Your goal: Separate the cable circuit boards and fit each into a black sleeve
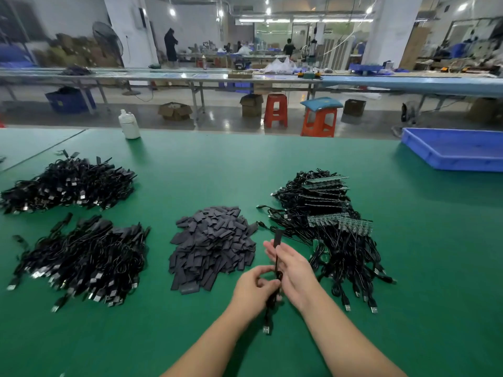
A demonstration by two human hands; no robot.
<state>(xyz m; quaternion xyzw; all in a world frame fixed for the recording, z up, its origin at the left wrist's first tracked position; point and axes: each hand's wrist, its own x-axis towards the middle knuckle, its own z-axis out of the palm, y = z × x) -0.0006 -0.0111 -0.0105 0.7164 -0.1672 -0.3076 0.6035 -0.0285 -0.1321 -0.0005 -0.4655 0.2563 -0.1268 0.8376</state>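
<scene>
I hold one black cable between both hands above the green table. A black sleeve (278,238) stands upright at its top end, above my fingers. My right hand (292,270) pinches the cable just below the sleeve. My left hand (253,291) grips the bundled cable lower down, and its USB plug (267,329) dangles beneath. A heap of loose black sleeves (215,246) lies just left of my hands. To the right lies a pile of cables with joined green circuit boards (329,227).
Two heaps of black cables lie at the left, one farther (68,183) and one nearer (81,259). A white bottle (129,125) stands at the table's far edge. A blue tray (457,148) sits at the far right.
</scene>
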